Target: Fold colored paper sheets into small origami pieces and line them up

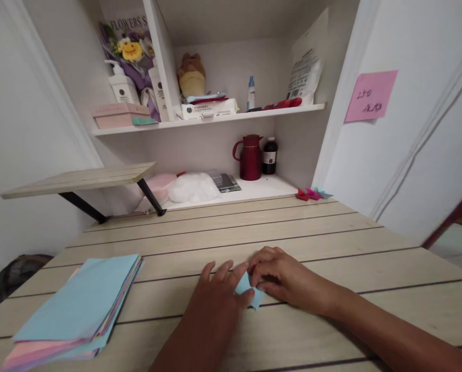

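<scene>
A small piece of light blue folded paper [257, 299] lies on the wooden table [323, 237], partly covered by my fingers. My left hand [221, 297] rests over its left side with the fingers spread, the thumb and index finger touching the paper. From the right, my right hand [283, 276] bends its fingers around the paper's upper right edge, thumb and fingertips close together on it. The exact folds under the fingertips are hidden. To the left sits a stack of coloured paper sheets [81, 297], a light blue one on top.
Small folded paper pieces [312, 194] in red, pink and blue-grey lie at the table's far right edge. A raised wooden shelf [83, 178] on black brackets stands at the back left. Behind are a dark red jug [250, 157], a dark bottle [269, 156] and a white plastic bag [194, 187].
</scene>
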`<control>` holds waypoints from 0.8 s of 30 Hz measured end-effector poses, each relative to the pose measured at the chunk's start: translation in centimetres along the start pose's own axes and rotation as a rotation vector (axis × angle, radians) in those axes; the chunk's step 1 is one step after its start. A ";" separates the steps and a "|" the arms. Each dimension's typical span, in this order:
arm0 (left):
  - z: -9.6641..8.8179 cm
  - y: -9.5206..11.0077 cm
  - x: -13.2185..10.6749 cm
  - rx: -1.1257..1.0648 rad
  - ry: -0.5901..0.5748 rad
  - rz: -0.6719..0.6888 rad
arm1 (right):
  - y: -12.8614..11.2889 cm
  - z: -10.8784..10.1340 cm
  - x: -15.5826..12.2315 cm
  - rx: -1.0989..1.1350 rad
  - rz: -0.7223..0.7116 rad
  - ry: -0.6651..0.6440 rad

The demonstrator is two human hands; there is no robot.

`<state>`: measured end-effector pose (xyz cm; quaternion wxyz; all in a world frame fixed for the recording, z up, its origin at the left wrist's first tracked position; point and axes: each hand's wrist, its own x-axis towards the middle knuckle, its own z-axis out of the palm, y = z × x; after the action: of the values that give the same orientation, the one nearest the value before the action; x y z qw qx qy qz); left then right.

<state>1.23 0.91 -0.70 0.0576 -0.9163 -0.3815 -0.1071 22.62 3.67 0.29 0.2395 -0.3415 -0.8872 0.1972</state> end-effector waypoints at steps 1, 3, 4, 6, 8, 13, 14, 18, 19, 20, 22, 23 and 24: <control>-0.2 0.1 0.2 -0.010 -0.025 -0.017 | 0.0 -0.2 -0.1 0.021 -0.018 -0.017; -0.7 0.2 0.5 -0.039 -0.073 -0.072 | -0.1 -0.6 -0.2 0.049 -0.019 -0.059; -0.9 0.3 0.6 -0.057 -0.090 -0.095 | -0.1 -0.8 -0.3 0.054 -0.007 -0.080; -1.1 0.2 0.7 -0.093 -0.098 -0.124 | -0.1 -1.1 -0.4 0.048 0.024 -0.114; -0.9 0.0 0.8 -0.135 -0.083 -0.140 | -0.2 -1.2 -0.5 0.033 0.046 -0.129; -0.2 -0.4 0.6 -0.302 0.019 -0.215 | -0.3 -0.8 -0.4 0.029 0.053 -0.093; -0.2 -0.4 0.6 -0.335 0.033 -0.236 | -0.2 -0.7 -0.4 0.034 0.052 -0.080; -0.4 -0.5 0.6 -0.449 0.049 -0.309 | -0.1 -0.4 -0.2 0.057 0.030 -0.033; -0.5 -0.5 0.7 -0.470 0.053 -0.326 | -0.1 -0.3 -0.1 0.058 0.030 -0.018; -0.5 -0.5 0.7 -0.490 0.059 -0.342 | 0.0 -0.1 -0.1 0.055 0.036 -0.002; -0.4 -0.4 0.8 -0.521 0.074 -0.376 | 0.1 0.3 0.1 0.035 0.063 0.028; -0.3 -0.4 0.8 -0.531 0.081 -0.389 | 0.2 0.6 0.1 0.020 0.080 0.041; -0.2 -0.4 0.9 -0.536 0.089 -0.400 | 0.2 0.8 0.2 0.004 0.098 0.052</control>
<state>1.54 1.73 -0.26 -0.1912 -0.8002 -0.5093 -0.2525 22.18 3.80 -0.42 0.2533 -0.3890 -0.8625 0.2014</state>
